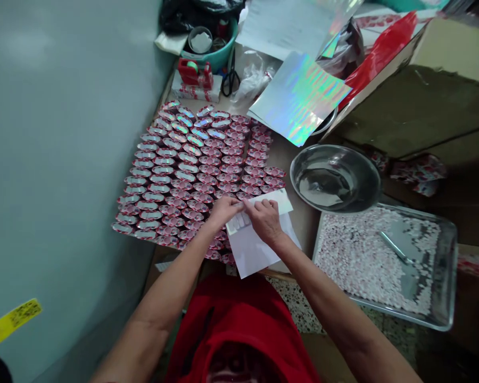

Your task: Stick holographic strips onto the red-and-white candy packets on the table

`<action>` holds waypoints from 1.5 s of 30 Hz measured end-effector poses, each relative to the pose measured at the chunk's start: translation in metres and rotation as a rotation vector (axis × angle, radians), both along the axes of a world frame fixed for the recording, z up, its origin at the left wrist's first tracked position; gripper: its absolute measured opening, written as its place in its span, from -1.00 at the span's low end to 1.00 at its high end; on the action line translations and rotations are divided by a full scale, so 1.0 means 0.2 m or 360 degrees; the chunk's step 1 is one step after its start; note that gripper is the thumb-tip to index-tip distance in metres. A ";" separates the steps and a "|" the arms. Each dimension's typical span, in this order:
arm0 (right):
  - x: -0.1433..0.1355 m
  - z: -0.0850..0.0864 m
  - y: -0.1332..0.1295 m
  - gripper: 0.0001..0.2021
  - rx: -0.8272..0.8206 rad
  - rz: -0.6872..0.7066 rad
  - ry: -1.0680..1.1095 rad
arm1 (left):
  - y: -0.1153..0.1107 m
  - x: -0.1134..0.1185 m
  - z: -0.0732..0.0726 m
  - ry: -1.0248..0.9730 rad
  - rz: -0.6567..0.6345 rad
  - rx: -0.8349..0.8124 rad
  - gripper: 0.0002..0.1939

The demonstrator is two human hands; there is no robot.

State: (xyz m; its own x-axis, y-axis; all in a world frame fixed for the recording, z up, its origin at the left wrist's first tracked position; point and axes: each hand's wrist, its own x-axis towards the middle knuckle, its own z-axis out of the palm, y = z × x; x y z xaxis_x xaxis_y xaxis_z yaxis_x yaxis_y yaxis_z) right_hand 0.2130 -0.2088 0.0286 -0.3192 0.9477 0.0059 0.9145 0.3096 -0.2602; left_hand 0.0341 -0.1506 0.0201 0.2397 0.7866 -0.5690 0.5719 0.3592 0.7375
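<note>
My left hand [223, 210] and my right hand [264, 219] meet over a white sheet [251, 250] at the near edge of the table. Both are closed, fingertips pinched on the upper, folded-over part of the sheet [280, 201], with a strip of small pale shapes [239, 219] showing between them. Whether a smaller piece is also pinched there is too fine to make out. Beside and beyond the hands stand rows of small red-and-white oval packs [209, 160]. Those toward the left and back carry silvery tops; the ones nearer the hands show pink patterned tops.
Right of the hands are a steel bowl [367, 183] and a metal tray [449, 282] of small pale pieces with a metal tool [395, 247]. Shiny holographic sheets [299, 96], a red tape dispenser [195, 74], black scissors [231, 80] and a teal basin [219, 57] lie behind. Cardboard boxes [423, 101] stand right.
</note>
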 end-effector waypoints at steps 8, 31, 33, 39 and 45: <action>0.01 0.13 -0.16 -0.84 -0.0222 -0.0260 0.0259 | 0.03 -0.02 -0.01 0.0158 -0.0052 0.0103 -0.75; -0.11 0.31 -0.06 -0.79 -0.0305 -0.0384 -0.0019 | 0.01 -0.05 0.17 0.0158 -0.0221 0.0131 -0.73; -0.11 0.33 -0.05 -0.83 -0.0390 -0.0438 0.0111 | 0.01 -0.06 0.19 0.0226 -0.0243 0.0170 -0.73; -0.09 0.52 -0.10 -0.86 -0.0416 -0.0848 0.0567 | 0.03 -0.02 0.16 0.0348 -0.0267 0.0370 -0.75; -0.14 0.74 -0.14 -0.64 -0.1095 -0.1506 0.1757 | 0.03 -0.02 0.07 0.0054 0.0185 0.0754 -0.72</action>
State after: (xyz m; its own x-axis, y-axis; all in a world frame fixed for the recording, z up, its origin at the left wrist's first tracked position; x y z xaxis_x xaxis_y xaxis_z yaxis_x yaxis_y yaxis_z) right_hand 0.1855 -0.2374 0.1774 0.2256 0.7124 -0.6645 -0.0196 -0.6787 -0.7342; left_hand 0.0301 -0.1445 0.0351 0.1222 0.9815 -0.1477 0.5746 0.0514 0.8168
